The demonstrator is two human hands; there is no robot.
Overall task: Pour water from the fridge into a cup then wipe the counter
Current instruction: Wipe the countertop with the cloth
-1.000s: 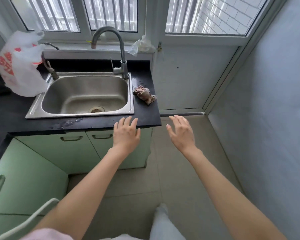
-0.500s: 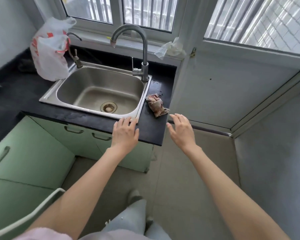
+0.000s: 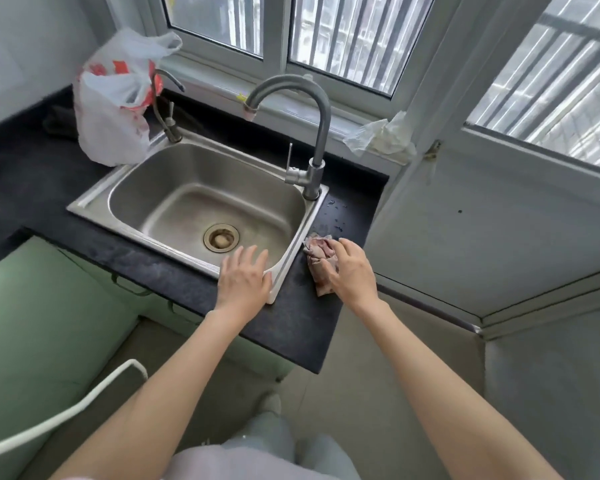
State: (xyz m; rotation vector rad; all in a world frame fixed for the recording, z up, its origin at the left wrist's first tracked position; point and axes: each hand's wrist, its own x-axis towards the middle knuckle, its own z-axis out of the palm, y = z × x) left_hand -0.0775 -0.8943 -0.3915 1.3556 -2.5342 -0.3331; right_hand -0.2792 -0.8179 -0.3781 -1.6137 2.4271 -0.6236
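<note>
A crumpled pinkish-brown rag [image 3: 317,258] lies on the black counter [image 3: 302,320], just right of the steel sink [image 3: 125,188]. My right hand [image 3: 352,271] rests on the rag's right side with fingers curled over it. My left hand [image 3: 245,278] hovers open, fingers spread, over the sink's front right corner and holds nothing. Water drops [image 3: 336,211] sit on the counter behind the rag. No cup or fridge is in view.
A tall curved tap [image 3: 314,133] stands at the sink's back right, a smaller tap [image 3: 167,105] at its back left. A white and red plastic bag [image 3: 115,109] sits left of the sink. Green cabinets [image 3: 39,317] are below. A white chair back [image 3: 66,414] is at lower left.
Both hands have moved forward to the counter. My right hand has reached the rag and come down on it. The view has shifted closer to the sink.
</note>
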